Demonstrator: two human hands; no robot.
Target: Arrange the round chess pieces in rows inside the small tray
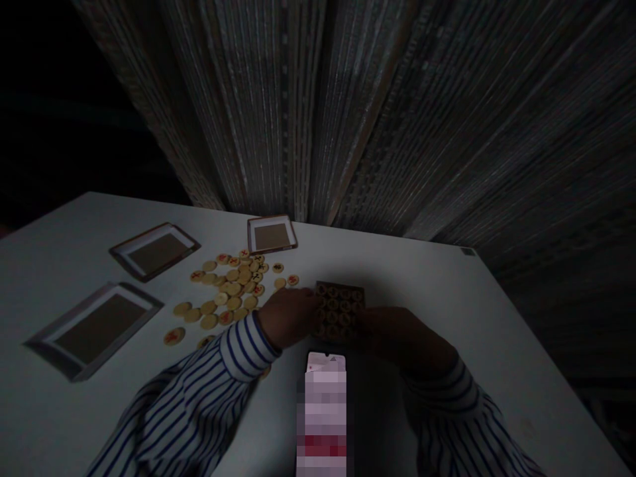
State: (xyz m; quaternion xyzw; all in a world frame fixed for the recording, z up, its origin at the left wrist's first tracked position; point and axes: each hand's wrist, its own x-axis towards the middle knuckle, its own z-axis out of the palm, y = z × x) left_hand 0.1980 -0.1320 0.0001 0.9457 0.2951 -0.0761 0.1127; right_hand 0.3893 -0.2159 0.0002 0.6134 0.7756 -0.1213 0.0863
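In the dim head view, a small box (348, 285) is filled with round xiangqi pieces (345, 306) set in rows. My left hand (291, 315) grips its left edge, and my right hand (405, 334) is closed at its lower right side. Shadow hides most of the fingertips. Left of the box lies a loose scatter of wooden xiangqi pieces (233, 288), some showing red or black characters and others lying blank side up. Part of that scatter is covered by my left forearm.
Three shallow open trays or lids stand on the white table: a left one (106, 328), one behind it (158, 252), and one at the back (272, 234). A lit phone (325, 404) is in front of me. A striped curtain (298, 119) hangs beyond the table.
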